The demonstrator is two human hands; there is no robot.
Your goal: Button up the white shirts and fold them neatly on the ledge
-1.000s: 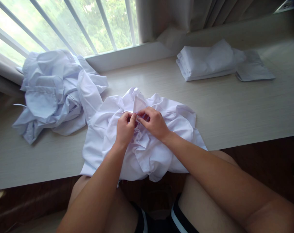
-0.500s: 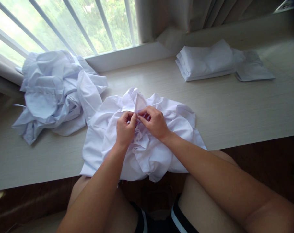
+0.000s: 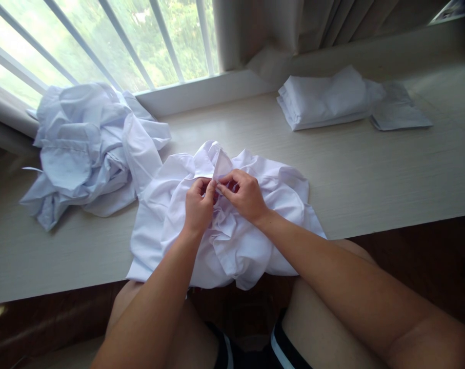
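Note:
A white collared shirt [image 3: 247, 246] lies crumpled in front of me, its lower edge hanging a little over the sill's front. Just below its collar, my left hand [image 3: 200, 202] pinches the cloth between thumb and fingers. My right hand [image 3: 245, 195] grips the same spot from the other side, thumb and forefinger pressed together. The two sets of fingertips meet at the shirt's front opening. Whether a button sits between them is hidden by the fingers.
On the left, a heap of white garments [image 3: 82, 148] touches the shirt. Folded white cloth [image 3: 328, 100] and a flatter folded piece [image 3: 401, 107] lie at the back right. The pale sill [image 3: 370, 174] ends at a front edge above my legs. A barred window [image 3: 132, 41] stands behind.
Almost nothing differs. The whole view has shifted very slightly, while both hands keep their pinch at the same place below the collar.

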